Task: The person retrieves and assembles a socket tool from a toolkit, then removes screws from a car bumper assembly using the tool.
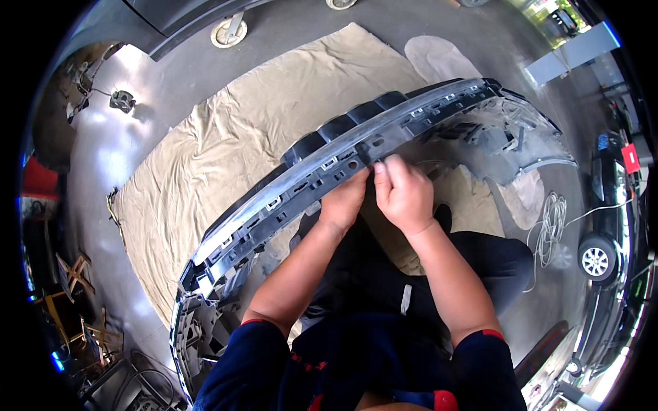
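i see a glossy grey concrete floor (123,171) with glare patches, a tan drop cloth (226,144) spread across it. caster wheel (228,32) of a cart up top, coiled white cable (548,219) at right, dark parked car (606,226) at far right, wooden stands (75,274) at left. daylight top right.

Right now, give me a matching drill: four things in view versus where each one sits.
Things:
1. left hand
2. right hand
3. beige cloth
4. coiled cable

Places:
A. on the floor right of the person's knee
B. spread on the floor under the bumper
C. at the bumper's inner edge, fingers pinching
D. against the bumper's underside, beside the other hand

Pairs: 1-D, 2-C, 3-B, 4-A
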Available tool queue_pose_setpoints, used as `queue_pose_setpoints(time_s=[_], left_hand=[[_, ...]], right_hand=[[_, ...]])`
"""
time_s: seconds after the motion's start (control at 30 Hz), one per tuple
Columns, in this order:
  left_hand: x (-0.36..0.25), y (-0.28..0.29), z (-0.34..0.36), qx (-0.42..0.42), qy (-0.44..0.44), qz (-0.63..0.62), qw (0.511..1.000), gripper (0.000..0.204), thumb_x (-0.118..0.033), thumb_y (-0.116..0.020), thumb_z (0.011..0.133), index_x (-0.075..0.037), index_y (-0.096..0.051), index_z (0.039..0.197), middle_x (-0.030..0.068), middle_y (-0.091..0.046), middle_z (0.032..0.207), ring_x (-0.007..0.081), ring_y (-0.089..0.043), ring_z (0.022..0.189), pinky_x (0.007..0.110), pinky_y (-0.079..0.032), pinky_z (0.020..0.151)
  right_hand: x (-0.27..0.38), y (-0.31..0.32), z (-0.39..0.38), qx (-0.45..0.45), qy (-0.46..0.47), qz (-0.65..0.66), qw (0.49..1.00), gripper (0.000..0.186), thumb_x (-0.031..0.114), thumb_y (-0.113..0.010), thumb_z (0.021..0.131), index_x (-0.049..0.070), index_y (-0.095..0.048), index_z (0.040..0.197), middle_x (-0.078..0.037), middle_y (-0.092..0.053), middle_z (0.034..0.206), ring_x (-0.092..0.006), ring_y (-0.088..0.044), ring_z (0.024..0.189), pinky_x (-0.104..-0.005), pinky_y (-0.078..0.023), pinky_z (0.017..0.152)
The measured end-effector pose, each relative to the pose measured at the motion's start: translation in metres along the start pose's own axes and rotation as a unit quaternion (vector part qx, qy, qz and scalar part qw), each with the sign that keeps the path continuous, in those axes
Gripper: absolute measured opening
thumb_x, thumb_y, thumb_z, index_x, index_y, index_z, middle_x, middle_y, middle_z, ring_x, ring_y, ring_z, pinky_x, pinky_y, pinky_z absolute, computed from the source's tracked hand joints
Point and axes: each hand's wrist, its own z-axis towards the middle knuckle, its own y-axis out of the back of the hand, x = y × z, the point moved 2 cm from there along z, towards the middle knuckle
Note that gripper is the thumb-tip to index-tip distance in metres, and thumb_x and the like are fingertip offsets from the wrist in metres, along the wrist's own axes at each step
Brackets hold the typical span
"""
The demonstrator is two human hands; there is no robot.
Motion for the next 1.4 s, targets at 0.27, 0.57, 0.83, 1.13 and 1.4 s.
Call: queue_pose_setpoints(time_s=[0.27, 0.57, 0.83, 1.13, 1.4], left_hand=[[-0.001, 0.016, -0.001, 0.057, -0.001, -0.081, 0.995, 0.010, -0.017, -0.064, 0.101, -0.008, -0.064, 0.096, -0.0031, -0.056, 0.081, 0.0067, -0.047, 0.067, 0.027, -0.039, 0.054], [-0.007, 0.010, 0.002, 0.035, 0.012, -0.085, 0.996, 0.008, -0.008, -0.064, 0.096, -0.013, -0.059, 0.092, -0.0025, -0.051, 0.075, 0.0103, -0.045, 0.061, 0.027, -0.037, 0.053], [-0.006, 0.013, 0.006, 0.061, 0.039, -0.130, 0.989, 0.010, -0.008, -0.065, 0.095, -0.015, -0.058, 0.092, -0.0038, -0.049, 0.073, 0.0084, -0.044, 0.062, 0.026, -0.034, 0.052], [-0.024, -0.003, -0.010, 0.042, 0.054, -0.159, 0.985, 0.012, -0.003, -0.062, 0.091, -0.014, -0.059, 0.090, -0.0032, -0.051, 0.076, 0.0087, -0.044, 0.062, 0.026, -0.034, 0.054], [-0.008, 0.012, 0.006, 0.079, 0.097, -0.152, 0.980, 0.015, 0.000, -0.057, 0.093, -0.014, -0.058, 0.089, -0.0033, -0.049, 0.074, 0.0080, -0.043, 0.064, 0.026, -0.034, 0.056]], right_hand=[[0.010, 0.003, 0.004, 0.050, -0.126, 0.091, 0.987, 0.032, 0.032, -0.051, 0.107, 0.006, -0.055, 0.087, -0.006, -0.058, 0.063, -0.0173, -0.056, 0.053, -0.0362, -0.043, 0.048], [0.004, 0.005, 0.007, 0.067, -0.439, 0.473, 0.761, 0.029, 0.036, -0.052, 0.106, 0.012, -0.054, 0.089, -0.007, -0.060, 0.071, -0.0106, -0.045, 0.048, -0.0267, -0.033, 0.043], [0.009, 0.001, 0.007, 0.107, -0.443, 0.529, 0.716, 0.028, 0.037, -0.052, 0.105, 0.014, -0.054, 0.090, -0.004, -0.053, 0.065, -0.0093, -0.041, 0.046, -0.0244, -0.031, 0.041], [0.007, 0.004, 0.006, 0.049, 0.063, -0.031, 0.996, 0.015, 0.011, -0.060, 0.097, -0.002, -0.062, 0.105, -0.008, -0.063, 0.071, -0.0160, -0.060, 0.059, -0.0347, -0.048, 0.053], [0.022, 0.006, 0.011, 0.041, 0.117, -0.119, 0.985, 0.017, 0.016, -0.060, 0.099, 0.001, -0.069, 0.100, -0.002, -0.056, 0.065, -0.0168, -0.057, 0.055, -0.0344, -0.046, 0.051]])
